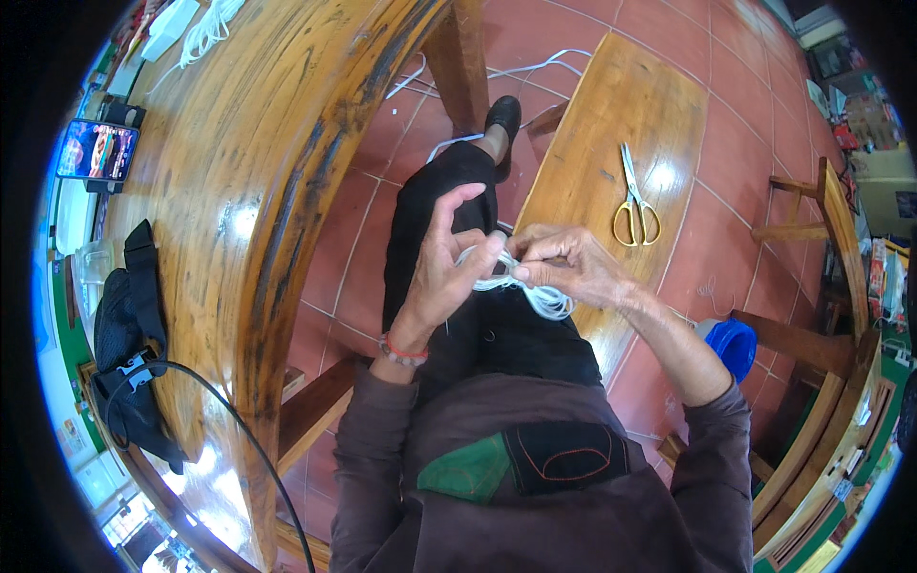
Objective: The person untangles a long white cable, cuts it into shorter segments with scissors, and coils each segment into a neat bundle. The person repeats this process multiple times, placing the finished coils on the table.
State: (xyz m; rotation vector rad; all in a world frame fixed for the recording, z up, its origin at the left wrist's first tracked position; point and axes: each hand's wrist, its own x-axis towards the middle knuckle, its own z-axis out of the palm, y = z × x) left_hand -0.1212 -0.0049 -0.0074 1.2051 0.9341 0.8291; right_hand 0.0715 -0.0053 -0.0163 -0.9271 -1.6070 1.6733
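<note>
A looped bundle of thin white cord (550, 301) is held between both hands above my lap. My left hand (458, 261) has its thumb and bent fingers around the left end of the coil, while the index finger sticks up and away. With thumb and fingertips my right hand (566, 261) pinches the middle of the bundle, and loops hang below it. A short cord end drops beneath my left palm. Gold-handled scissors (633, 204) lie on the wooden bench (645, 100) beyond my right hand, blades closed and pointing away.
At left, a polished wooden table (186, 215) bears a phone (98, 150) on a stand, a black strap bag (129, 358) and another white cord hank (211, 32). A black cable (251, 437) hangs over its edge. A blue bucket (732, 347) and wooden chair (845, 251) stand right. White strips (551, 59) trail across the floor tiles.
</note>
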